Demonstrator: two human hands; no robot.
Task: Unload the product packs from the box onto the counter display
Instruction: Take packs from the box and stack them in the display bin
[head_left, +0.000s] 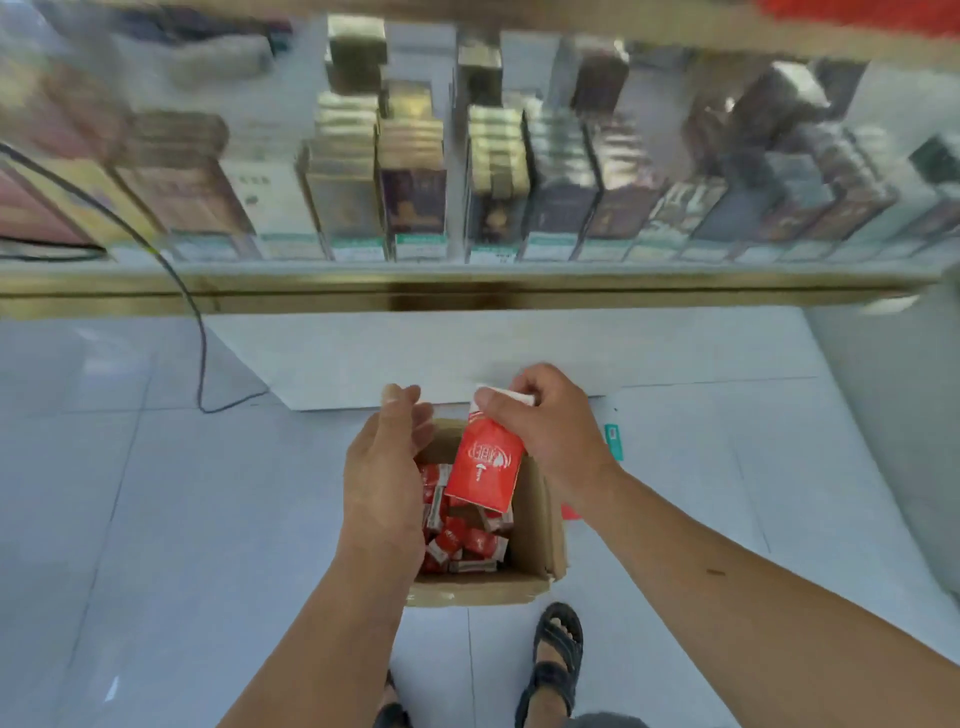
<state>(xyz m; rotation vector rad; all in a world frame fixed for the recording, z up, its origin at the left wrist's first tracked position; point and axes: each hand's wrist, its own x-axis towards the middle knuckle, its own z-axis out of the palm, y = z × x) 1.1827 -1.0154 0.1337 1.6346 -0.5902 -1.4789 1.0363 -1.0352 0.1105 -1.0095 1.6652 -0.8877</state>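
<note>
An open cardboard box (543, 525) stands on the tiled floor below me, with several red and white product packs (465, 543) lying jumbled inside. My right hand (550, 431) pinches the white top end of one red pack (485, 467) and holds it above the box. My left hand (387, 467) hovers over the box's left side, fingers relaxed and holding nothing. The glass counter display (467, 283) with a gold frame runs across the view beyond the box.
Rows of stacked packs (415, 197) fill the display under the glass. A black cable (200, 353) hangs from the counter to the floor at left. A teal tag (613, 441) lies right of the box. My sandalled feet (553, 660) stand just behind the box.
</note>
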